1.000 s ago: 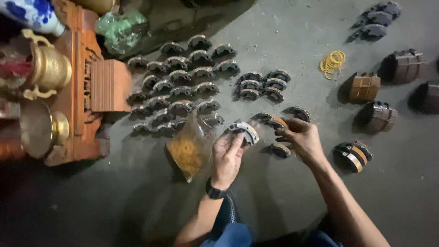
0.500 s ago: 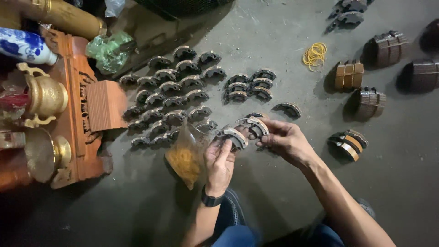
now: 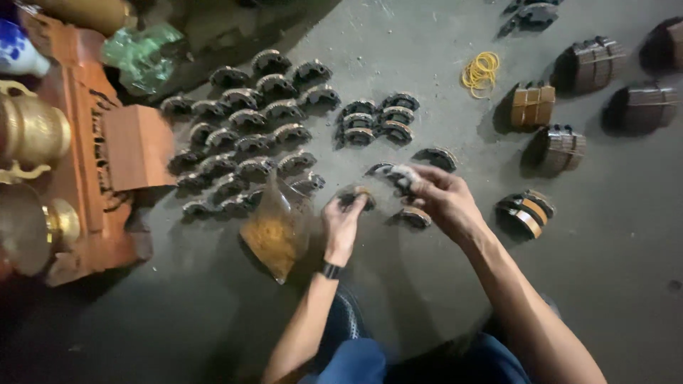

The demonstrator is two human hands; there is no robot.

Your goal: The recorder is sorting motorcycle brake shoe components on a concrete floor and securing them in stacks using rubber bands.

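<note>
My left hand (image 3: 344, 220) grips a curved dark brake shoe (image 3: 353, 195) just above its fingers. My right hand (image 3: 442, 199) holds another curved brake shoe (image 3: 397, 174), a little apart from the first. A further shoe (image 3: 415, 217) lies on the grey floor under my right hand, and one more (image 3: 435, 157) lies just beyond it. Left of my left hand stands a clear plastic bag (image 3: 279, 229) with orange-brown contents.
Several rows of brake shoes (image 3: 245, 146) cover the floor ahead, with a smaller group (image 3: 377, 119) beside them. Banded bundles (image 3: 527, 212) (image 3: 562, 148) (image 3: 533, 105) and yellow rubber bands (image 3: 481, 70) lie to the right. A carved wooden stand (image 3: 107, 156) with brass vessels (image 3: 28, 128) is at left.
My hands have drawn slightly apart, each with its own brake shoe. The view has shifted, so the floor items sit a little lower and to the right in the picture.
</note>
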